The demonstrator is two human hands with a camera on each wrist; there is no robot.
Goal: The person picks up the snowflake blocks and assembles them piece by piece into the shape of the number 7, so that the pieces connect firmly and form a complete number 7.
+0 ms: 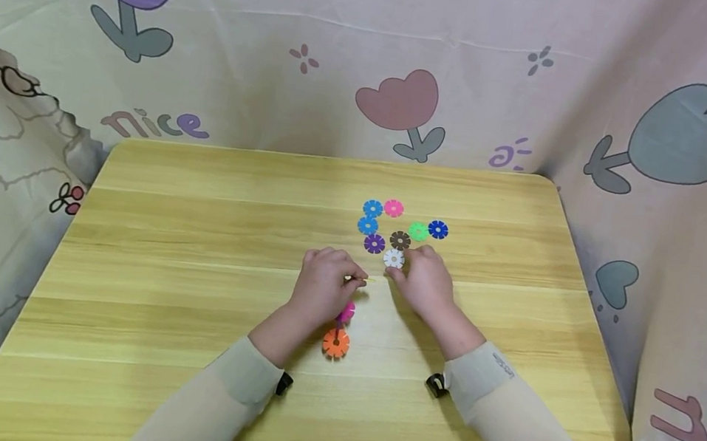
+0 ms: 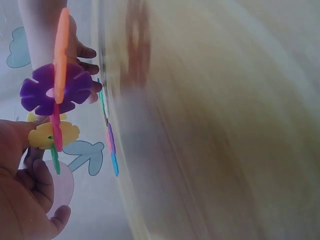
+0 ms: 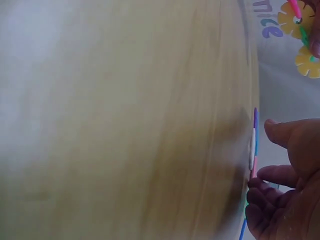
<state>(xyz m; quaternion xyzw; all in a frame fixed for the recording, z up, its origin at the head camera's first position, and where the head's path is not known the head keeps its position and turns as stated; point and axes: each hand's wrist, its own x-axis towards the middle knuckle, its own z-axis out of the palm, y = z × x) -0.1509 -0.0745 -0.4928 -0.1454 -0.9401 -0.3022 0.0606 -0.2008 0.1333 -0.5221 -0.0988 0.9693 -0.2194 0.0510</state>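
Observation:
My left hand (image 1: pixel 324 287) pinches a linked chain of slotted plastic flower discs above the table. In the left wrist view the chain shows an orange disc (image 2: pixel 61 50), a purple disc (image 2: pixel 36 95), a pink disc (image 2: pixel 56 132), a yellow disc (image 2: pixel 67 136) and a green disc (image 2: pixel 55 161). Fingers hide part of the yellow end. My right hand (image 1: pixel 427 281) reaches down at a white disc (image 1: pixel 394 259) lying flat. Its thumb and index finger stand apart on either side of that disc; whether they touch it I cannot tell.
Beyond the white disc lie loose discs: brown (image 1: pixel 400 240), purple (image 1: pixel 374 243), light green (image 1: pixel 418 231), dark blue (image 1: pixel 438 229), pink (image 1: pixel 394 208) and two light blue, one (image 1: pixel 368 225) nearer. The wooden table (image 1: pixel 189 244) backs onto a printed curtain (image 1: pixel 245 72).

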